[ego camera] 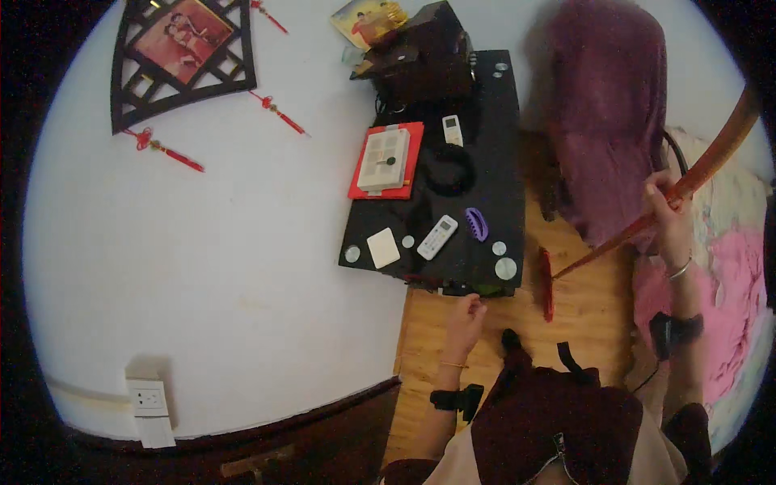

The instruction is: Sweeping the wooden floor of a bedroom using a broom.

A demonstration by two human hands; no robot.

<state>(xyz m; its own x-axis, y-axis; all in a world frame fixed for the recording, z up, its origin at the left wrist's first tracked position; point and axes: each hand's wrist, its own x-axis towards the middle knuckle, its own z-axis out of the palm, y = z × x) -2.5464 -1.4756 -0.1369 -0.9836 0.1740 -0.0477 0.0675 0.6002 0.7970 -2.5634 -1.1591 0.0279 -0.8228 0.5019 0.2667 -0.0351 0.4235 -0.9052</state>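
My right hand (667, 200) grips the orange-brown handle (618, 245) of a long-handled floor-cleaning tool, a broom or a mop. Its narrow red head (547, 288) is down at the wooden floor (582, 321), right of a black glass-topped table (491, 163). Just below the table's near edge is my left hand (467, 318), its fingers partly curled beside dark and green items (488, 290) under the top. Whether those fingers touch or hold anything cannot be made out.
On the table lie two white remote controls (438, 237) (452, 130), a purple hair claw clip (476, 224), a clear compartment box (384, 159) on a red folder (415, 151), and a dark box (418, 73). A purple-draped object (606, 109) and a pink-covered bed (736, 303) flank the right side.
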